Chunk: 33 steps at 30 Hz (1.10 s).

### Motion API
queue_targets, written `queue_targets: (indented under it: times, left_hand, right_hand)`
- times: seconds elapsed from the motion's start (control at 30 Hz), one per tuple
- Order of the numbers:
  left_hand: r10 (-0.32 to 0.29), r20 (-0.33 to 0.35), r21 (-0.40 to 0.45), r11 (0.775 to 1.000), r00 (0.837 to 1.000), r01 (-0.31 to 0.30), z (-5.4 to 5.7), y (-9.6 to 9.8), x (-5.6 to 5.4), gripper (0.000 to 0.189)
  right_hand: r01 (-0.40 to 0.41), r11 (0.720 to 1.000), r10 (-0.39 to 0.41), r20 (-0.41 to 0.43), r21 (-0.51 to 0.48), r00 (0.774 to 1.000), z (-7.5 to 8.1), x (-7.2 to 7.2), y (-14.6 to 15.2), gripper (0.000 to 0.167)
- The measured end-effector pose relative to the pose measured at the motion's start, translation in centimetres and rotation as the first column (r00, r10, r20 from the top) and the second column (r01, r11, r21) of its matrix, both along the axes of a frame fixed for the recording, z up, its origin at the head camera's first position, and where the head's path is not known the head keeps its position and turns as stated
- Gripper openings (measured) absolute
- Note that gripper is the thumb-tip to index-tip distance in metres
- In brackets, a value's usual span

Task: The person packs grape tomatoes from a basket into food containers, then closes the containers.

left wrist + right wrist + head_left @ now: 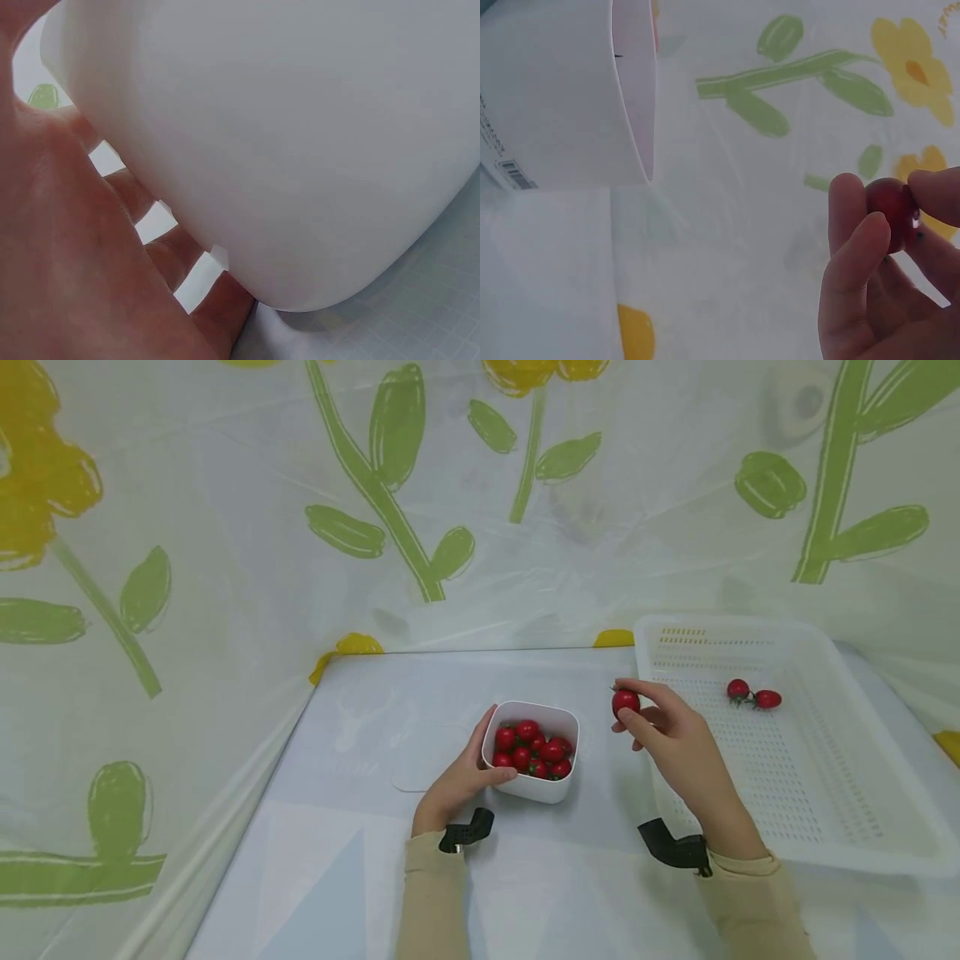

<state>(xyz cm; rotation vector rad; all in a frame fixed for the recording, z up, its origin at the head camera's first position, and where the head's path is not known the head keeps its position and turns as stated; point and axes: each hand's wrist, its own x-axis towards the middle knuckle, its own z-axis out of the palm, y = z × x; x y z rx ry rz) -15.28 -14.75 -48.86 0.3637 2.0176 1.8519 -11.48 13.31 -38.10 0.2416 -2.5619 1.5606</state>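
Observation:
My left hand point(459, 781) grips a small white square container point(534, 788) from its left side, the thumb over the near rim and the other fingers along the outer wall. Several red cherry tomatoes point(522, 758) fill its bottom. In the left wrist view the container's smooth wall point(270, 150) covers most of the picture. My right hand point(678, 735) pinches a single cherry tomato point(626, 702) between thumb and fingertips, to the right of the container and above the table. The right wrist view shows that tomato point(891, 214) between the fingers, with the container's printed side point(555, 97) at upper left.
A large white perforated basket point(885, 777) stands on the right, partly behind my right forearm. Two cherry tomatoes point(767, 699) lie together in it toward the back. A flower-patterned curtain point(525, 577) hangs along the table's far edge and left side.

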Motion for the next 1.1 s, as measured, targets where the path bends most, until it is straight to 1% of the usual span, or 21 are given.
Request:
queue_targets:
  times: [0.3,0.47,0.63,0.8,0.97,1.1]
  left_hand:
    - [-0.004,0.012,0.009,1.0,1.0,0.004,0.0,0.1,0.0,0.085]
    - [-0.002,0.019,0.005,1.0,1.0,0.002,0.2,0.1,0.0,0.085]
    - [0.0,0.027,0.013,1.0,1.0,0.0,0.2,0.1,0.1,0.085]
    - [0.0,0.026,0.023,1.0,1.0,-0.001,0.2,-0.1,0.1,0.085]
    - [0.015,0.032,-0.011,1.0,0.999,-0.015,0.2,-0.2,0.2,0.085]
    - [0.005,0.028,0.001,1.0,1.0,-0.005,0.1,-0.2,0.1,0.085]
  right_hand:
    - [0.033,0.995,-0.03,0.035,-0.089,0.999,-0.5,-0.1,-2.2,0.037]
    - [0.045,0.994,-0.044,0.015,-0.104,0.999,-1.0,-0.2,-3.2,0.04]
    - [0.042,0.995,-0.043,-0.013,-0.092,0.999,-1.7,-0.3,-4.1,0.041]
    - [0.032,0.996,-0.036,-0.051,-0.08,0.998,-2.7,-0.5,-5.0,0.041]
    - [0.028,0.999,-0.03,-0.076,-0.016,0.997,-3.4,-0.8,-5.7,0.04]
    - [0.036,0.999,-0.034,-0.075,0.033,0.997,-3.9,-1.0,-6.1,0.038]
